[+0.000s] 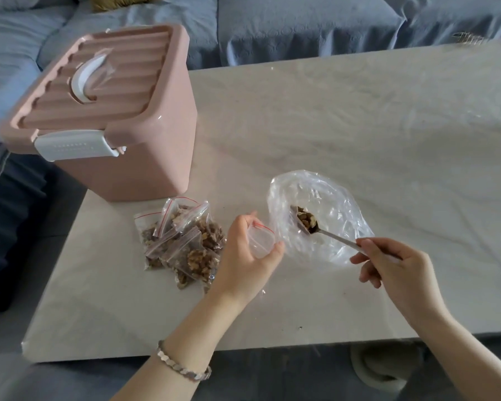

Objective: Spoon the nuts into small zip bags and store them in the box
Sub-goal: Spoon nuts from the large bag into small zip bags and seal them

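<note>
My left hand (pixel 248 257) holds a small clear zip bag (pixel 260 238) with a red seal line, its mouth held open toward the right. My right hand (pixel 394 263) pinches the handle of a metal spoon (pixel 327 233) whose bowl is heaped with walnut pieces (pixel 306 219). The spoon's bowl sits over the large clear plastic bag (pixel 330 198), just right of the small bag. A pile of several filled zip bags (pixel 182 244) lies left of my left hand. The pink storage box (pixel 128 157) stands at the table's far left with its lid on.
The pale marble-look table (pixel 359 125) stretches far to the right and back. Its front edge runs just below my wrists. A blue-covered sofa (pixel 301 21) lies behind the table. A white latch (pixel 75 144) sits on the box's front.
</note>
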The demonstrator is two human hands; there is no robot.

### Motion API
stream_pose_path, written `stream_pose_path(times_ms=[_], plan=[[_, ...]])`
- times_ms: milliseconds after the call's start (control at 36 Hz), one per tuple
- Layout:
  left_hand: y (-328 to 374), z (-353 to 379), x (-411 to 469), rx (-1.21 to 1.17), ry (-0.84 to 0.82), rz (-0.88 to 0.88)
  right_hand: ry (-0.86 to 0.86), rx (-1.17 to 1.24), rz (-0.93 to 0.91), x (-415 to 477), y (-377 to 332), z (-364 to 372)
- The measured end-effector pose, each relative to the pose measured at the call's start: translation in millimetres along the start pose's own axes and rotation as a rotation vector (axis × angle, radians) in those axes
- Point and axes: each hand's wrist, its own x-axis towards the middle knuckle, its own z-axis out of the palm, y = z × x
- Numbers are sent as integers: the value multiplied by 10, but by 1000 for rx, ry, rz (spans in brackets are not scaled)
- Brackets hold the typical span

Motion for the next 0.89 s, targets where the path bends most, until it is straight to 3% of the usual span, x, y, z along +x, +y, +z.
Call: stream_pose_path(times_ms=[222, 472, 556, 694, 889], plan=[[183, 63, -144, 132, 65, 246, 77, -40, -84, 18, -106, -113], [66, 38, 34, 69, 40, 170, 129, 90, -19, 43, -345, -230], [-2, 47, 70, 78, 38, 102, 107, 86, 6, 38, -466, -218], [-108, 79, 130, 161, 139, 203, 23, 35, 32, 36, -661, -180], [-101, 39, 128, 191, 68, 287, -145, -186, -6, 122, -899, -104]])
